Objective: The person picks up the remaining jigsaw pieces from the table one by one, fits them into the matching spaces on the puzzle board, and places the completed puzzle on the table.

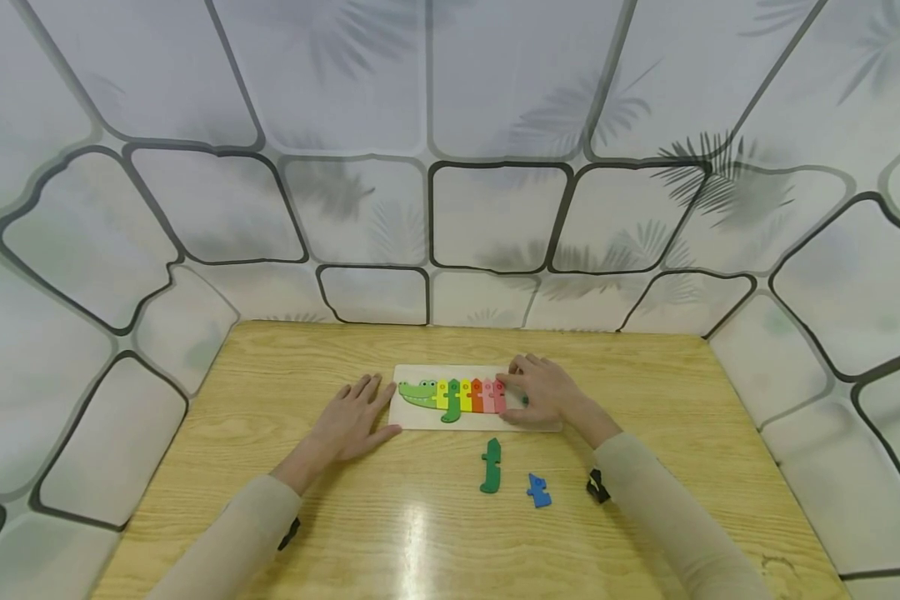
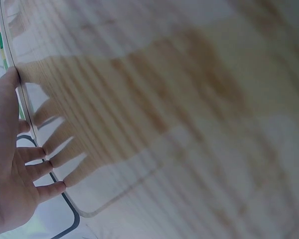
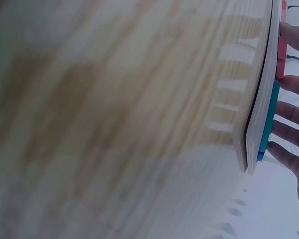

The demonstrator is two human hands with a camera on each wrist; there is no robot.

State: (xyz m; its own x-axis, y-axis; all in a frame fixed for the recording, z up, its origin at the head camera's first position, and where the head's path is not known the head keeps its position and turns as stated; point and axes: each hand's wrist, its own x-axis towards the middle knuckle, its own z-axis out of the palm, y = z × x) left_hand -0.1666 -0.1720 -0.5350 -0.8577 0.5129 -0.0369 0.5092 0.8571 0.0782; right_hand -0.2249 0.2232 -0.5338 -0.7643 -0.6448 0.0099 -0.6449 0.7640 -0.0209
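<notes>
A wooden crocodile puzzle in several colors lies on a pale board, its light-green head at the left. My left hand rests at the board's left edge, fingers spread, thumb at the near corner. Over the board's right part is my right hand; its thumb and index finger pinch the ends of a dark-pink puzzle piece in the row. A teal piece lies on the board under the other right fingers, mostly hidden in the head view.
On the wooden table, nearer than the board, lie a dark-green leg piece and a blue piece. Black wrist devices show beside the sleeves. A patterned white wall encloses the table's back and sides.
</notes>
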